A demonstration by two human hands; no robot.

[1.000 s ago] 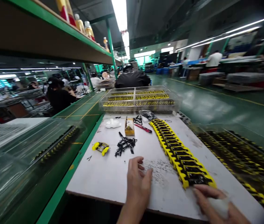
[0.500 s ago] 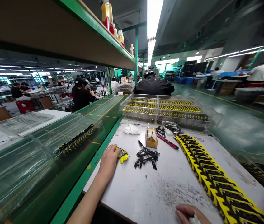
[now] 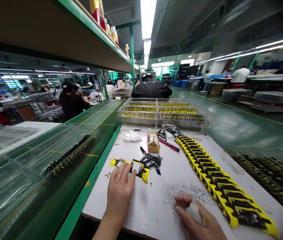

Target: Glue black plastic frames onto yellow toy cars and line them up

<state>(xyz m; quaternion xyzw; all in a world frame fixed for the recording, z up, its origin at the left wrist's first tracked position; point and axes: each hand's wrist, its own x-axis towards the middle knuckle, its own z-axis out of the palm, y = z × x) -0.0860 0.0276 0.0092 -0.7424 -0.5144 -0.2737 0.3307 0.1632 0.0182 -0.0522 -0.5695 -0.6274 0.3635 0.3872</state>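
Okay, nearest first. Our left hand (image 3: 119, 193), gold ring on, lies with fingers spread over a yellow-and-black plastic frame (image 3: 143, 174) at the near left of the white-topped desk (image 3: 156, 208). Can't tell if it's gripped or just pressed. Right hand (image 3: 204, 226) is curled shut round a white cloth wad (image 3: 193, 211), just below a patch of dark specks (image 3: 184, 193) on the surface.

Frame sits against a heap of loose black pieces (image 3: 151, 161). Behind that, a small cardboard box (image 3: 153, 144) holding tools, with a red-handled cutter (image 3: 169, 145) just beside it. Crumpled white bag (image 3: 132, 136) far left, black plastic bag (image 3: 170, 130) at the far edge. A long row of yellow-and-black parts (image 3: 219, 180) runs diagonally down the right side of the desk.

Clear trays of similar parts flank us, left tray (image 3: 68, 156) and right tray (image 3: 264, 173). A divided clear tray (image 3: 161, 111) of yellow-and-black strips stands at the far end.

Past it, a person in a black jacket (image 3: 151, 89). Room: green floor (image 3: 231, 130) with a yellow line, bottles (image 3: 101, 13) on a green-edged shelf (image 3: 56, 33) overhead, more workers (image 3: 72, 105) at benches, strip lights above.
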